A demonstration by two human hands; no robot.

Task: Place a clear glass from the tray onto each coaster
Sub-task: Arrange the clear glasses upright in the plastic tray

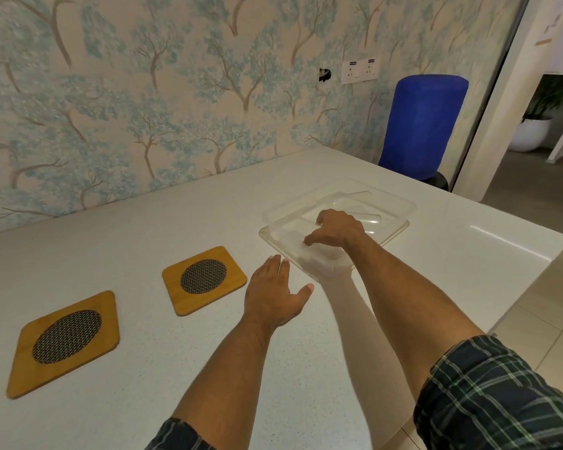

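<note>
A clear plastic tray (400, 203) sits on the white counter, right of centre, with clear glasses lying on their sides in it; one glass (359, 194) shows near the far side. My right hand (337, 230) reaches down into the tray, fingers curled over a lying glass (293, 237); whether they grip it is unclear. My left hand (275, 293) rests flat and open on the counter just left of the tray's near corner. Two wooden coasters with dark mesh centres lie to the left: the near coaster (64, 344) and the far coaster (203, 279). Both are bare.
The white counter (176, 368) runs to a wallpapered wall at the back. Its right edge drops to a tiled floor. A blue water jug (423, 125) stands beyond the far right corner. A wall socket (359, 71) is on the wall.
</note>
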